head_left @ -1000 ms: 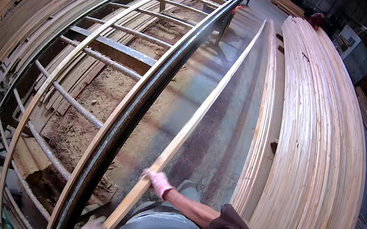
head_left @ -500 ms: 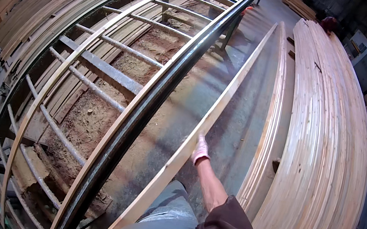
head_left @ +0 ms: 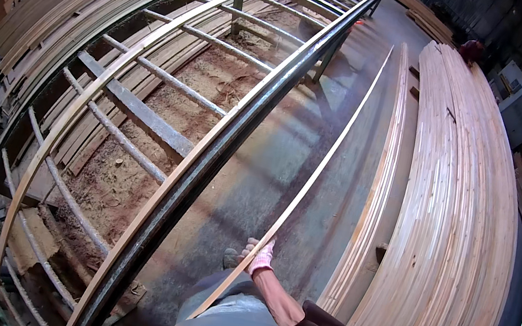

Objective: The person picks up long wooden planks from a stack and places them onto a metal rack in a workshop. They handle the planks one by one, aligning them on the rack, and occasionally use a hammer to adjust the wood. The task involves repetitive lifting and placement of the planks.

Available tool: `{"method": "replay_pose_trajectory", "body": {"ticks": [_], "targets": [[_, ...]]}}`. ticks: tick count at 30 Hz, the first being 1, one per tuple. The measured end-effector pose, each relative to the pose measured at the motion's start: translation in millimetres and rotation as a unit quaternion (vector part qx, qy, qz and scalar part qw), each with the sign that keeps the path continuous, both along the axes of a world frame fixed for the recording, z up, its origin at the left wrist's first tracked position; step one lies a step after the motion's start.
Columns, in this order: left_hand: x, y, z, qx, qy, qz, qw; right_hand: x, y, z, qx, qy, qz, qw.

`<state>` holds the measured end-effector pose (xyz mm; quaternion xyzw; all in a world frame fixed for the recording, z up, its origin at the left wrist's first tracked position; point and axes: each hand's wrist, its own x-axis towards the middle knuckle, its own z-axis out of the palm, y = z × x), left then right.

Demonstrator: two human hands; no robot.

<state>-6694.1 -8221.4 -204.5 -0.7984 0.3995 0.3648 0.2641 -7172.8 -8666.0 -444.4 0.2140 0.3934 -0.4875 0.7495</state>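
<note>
A long, thin wooden board [head_left: 301, 197] stretches from the bottom edge of the view far out over the floor. Its narrow edge faces up. My right hand [head_left: 259, 255], in a pale pinkish work glove, is closed around the board near its close end, fingers wrapped over from the left. My left hand is out of view. To the left of the board stands a long rack with metal rollers [head_left: 131, 148] and a dark side rail [head_left: 191, 182]. Light wooden strips run along and across the rack.
A wide stack of pale boards [head_left: 450, 238] lies on the right, beside a narrow pile [head_left: 371, 203]. More planks [head_left: 86, 6] are stacked at the far left. Sawdust [head_left: 115, 179] covers the ground under the rack. Another person [head_left: 471, 50] is at the far right.
The board has turned from its broad face to its narrow edge. My right hand has come closer and lower, toward the left. My left hand has left the view.
</note>
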Motion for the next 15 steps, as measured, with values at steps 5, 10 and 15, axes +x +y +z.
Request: {"method": "replay_pose_trajectory", "body": {"ticks": [5, 10, 15], "targets": [[33, 55, -39, -0.099, -0.007, 0.084, 0.992, 21, -5, 22, -0.002, 0.027, 0.012, 1.000], [71, 81, -85, -0.147, 0.007, 0.065, 0.987, 45, -18, 40, -0.023, 0.084, 0.008, 0.996], [138, 107, -151, -0.227, 0.042, -0.056, 0.971, 94, -57, 102, -0.062, 0.247, -0.001, 0.967]]}}
